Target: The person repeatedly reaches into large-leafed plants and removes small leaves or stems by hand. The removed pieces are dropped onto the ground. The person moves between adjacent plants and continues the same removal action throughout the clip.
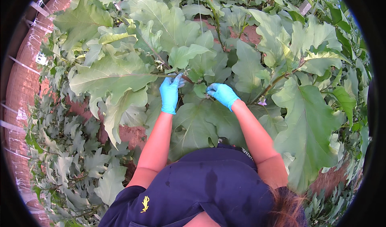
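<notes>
My left hand [169,94], in a thin blue glove, grips a purplish-brown eggplant stem [188,79] where a broad leaf's stalk meets it. That broad, lobed leaf [116,76] spreads out to the left. My right hand [221,93], gloved the same way, is beside a small green leaf [200,90] in the middle of the plant. Its fingers are curled together at the leaf's edge, and what lies between the fingertips is hidden. Large eggplant leaves [196,124] hang below both hands, in front of my dark shirt.
Another eggplant branch [268,87] rises at the right, with a purple flower [262,101] near it. A thin string [199,13] runs down from above. Reddish soil [132,136] shows between plants. White ties hang along a reddish-brown wall [18,85] at the left.
</notes>
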A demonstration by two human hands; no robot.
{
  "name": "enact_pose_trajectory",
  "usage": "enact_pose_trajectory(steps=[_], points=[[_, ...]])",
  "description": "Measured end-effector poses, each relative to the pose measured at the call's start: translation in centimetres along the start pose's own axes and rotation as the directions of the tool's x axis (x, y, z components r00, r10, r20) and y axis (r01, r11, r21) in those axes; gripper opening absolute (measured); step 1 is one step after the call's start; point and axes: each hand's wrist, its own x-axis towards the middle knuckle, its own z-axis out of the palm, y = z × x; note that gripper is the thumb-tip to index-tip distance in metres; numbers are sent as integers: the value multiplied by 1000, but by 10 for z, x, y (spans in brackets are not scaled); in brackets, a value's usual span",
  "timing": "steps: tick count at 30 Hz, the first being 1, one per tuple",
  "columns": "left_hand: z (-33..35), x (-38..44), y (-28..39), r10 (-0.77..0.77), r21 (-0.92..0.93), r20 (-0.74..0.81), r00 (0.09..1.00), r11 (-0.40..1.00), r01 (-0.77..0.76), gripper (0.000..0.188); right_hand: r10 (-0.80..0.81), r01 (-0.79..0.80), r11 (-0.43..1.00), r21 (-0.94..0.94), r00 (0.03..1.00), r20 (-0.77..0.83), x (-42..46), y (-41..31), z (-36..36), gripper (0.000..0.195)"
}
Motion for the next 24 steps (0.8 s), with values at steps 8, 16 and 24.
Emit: enact_pose_trajectory(steps=[8, 16, 24], points=[[0, -6, 1, 21, -9, -11, 1000, 1000, -21, 22, 124, -97, 988, 120, 961, -248, 14, -1, 11, 26], [12, -20, 12, -5, 64, 42, 999, 998, 2, 24, 148, -152, 988, -3, 964, -222, 25, 31, 28, 42], [14, -37, 13, -4, 88, 75, 997, 996, -2, 26, 450, -456, 889, -48, 848, 278, 46, -20, 9, 58]])
